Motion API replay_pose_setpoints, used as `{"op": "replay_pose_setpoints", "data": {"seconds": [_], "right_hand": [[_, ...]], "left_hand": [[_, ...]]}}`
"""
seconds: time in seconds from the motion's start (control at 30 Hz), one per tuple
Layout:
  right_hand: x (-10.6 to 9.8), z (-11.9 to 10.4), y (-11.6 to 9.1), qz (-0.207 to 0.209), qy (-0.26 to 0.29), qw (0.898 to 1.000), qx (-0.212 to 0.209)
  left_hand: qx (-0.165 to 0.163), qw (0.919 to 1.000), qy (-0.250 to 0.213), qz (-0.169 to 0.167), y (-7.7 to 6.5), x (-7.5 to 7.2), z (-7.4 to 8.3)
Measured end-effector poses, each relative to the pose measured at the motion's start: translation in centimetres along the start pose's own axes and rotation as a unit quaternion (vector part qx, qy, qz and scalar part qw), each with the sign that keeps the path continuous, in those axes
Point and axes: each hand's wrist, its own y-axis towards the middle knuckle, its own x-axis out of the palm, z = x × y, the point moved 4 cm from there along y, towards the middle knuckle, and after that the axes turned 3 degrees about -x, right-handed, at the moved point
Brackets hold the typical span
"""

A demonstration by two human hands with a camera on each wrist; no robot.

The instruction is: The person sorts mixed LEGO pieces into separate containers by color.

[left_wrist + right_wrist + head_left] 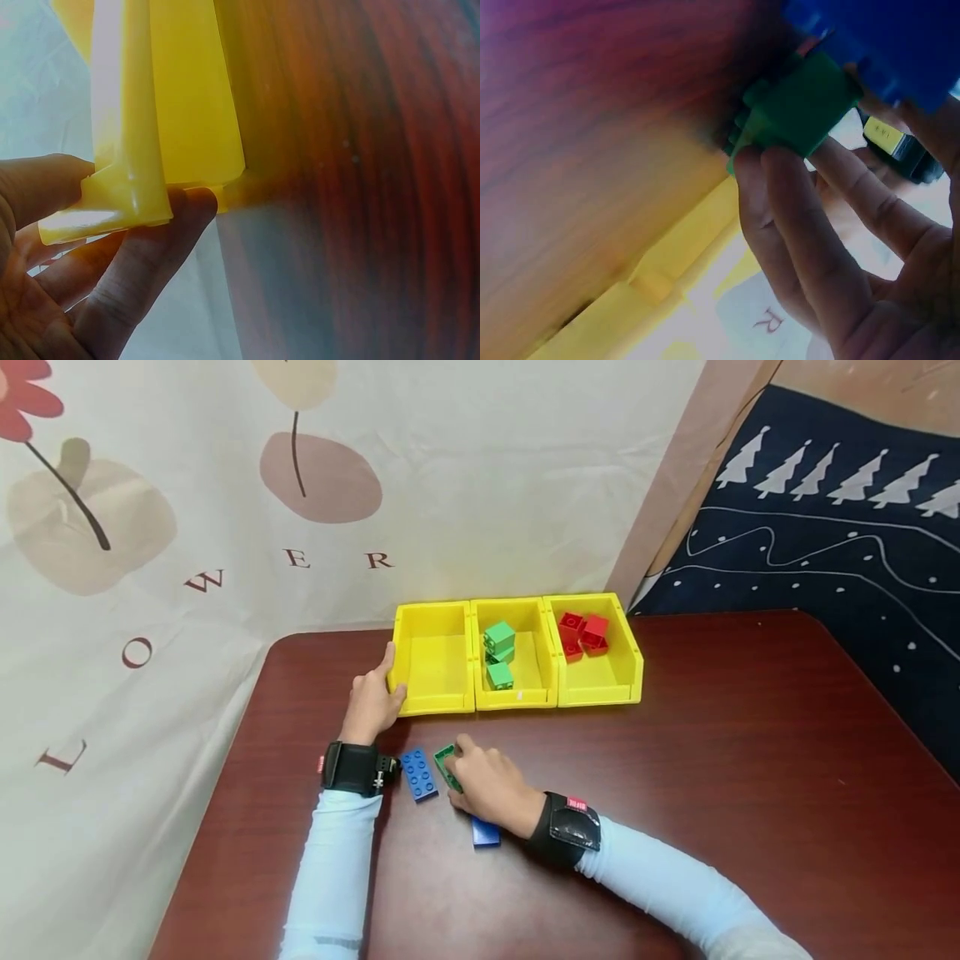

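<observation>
At the left end of a row of yellow bins, my left hand [371,706] grips the side wall of the bare left bin [435,660]. The left wrist view has fingers and thumb on either side of that yellow wall [131,150]. My right hand [491,785] pinches a green toy brick [444,762] lying hollow side up near the table's middle. Close up in the right wrist view, fingertips press the green brick's side [806,109]. A blue studded brick [418,775] lies between the hands. Another blue brick [486,833] shows partly beneath the right hand.
Several green bricks [500,637] sit in the middle bin [534,672], and several red bricks [595,627] in the right bin [600,685]. Behind the brown table [750,760] hangs a printed cloth [487,485]. A dark blue cloth [825,543] is at the right.
</observation>
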Motion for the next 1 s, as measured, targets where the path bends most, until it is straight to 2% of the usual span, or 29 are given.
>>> {"op": "replay_pose_setpoints", "data": {"seconds": [0.1, 0.23, 0.33, 0.47, 0.67, 0.83, 1.0], "right_hand": [[-1.2, 0.8, -0.2, 0.020, 0.031, 0.999, -0.005], [-4.5, 2.1, -0.2, 0.073, 0.057, 0.996, -0.008], [-7.1, 3.5, 0.3, 0.098, 0.059, 0.993, 0.013], [-9.0, 5.9, 1.7, 0.088, 0.058, 0.993, 0.060], [-9.2, 9.5, 4.3, 0.033, 0.052, 0.990, 0.127], [-8.4, 11.2, 6.3, -0.011, 0.043, 0.990, 0.136], [-7.6, 12.1, 7.4, -0.030, 0.046, 0.988, 0.146]], "left_hand": [[0.000, 1.0000, -0.001, -0.002, 0.0, 0.1, 0.0], [0.004, 1.0000, -0.002, 0.004, 0.1, -0.1, 0.1], [0.003, 1.0000, -0.001, 0.005, 0.2, -0.2, 0.1], [0.000, 1.0000, 0.002, 0.003, 0.1, 0.0, 0.0], [-0.003, 1.0000, -0.001, -0.004, 0.0, 0.4, -0.1], [-0.004, 1.0000, -0.002, -0.001, -0.1, 0.3, -0.1], [-0.006, 1.0000, -0.006, -0.001, 0.0, 0.1, -0.1]]}}
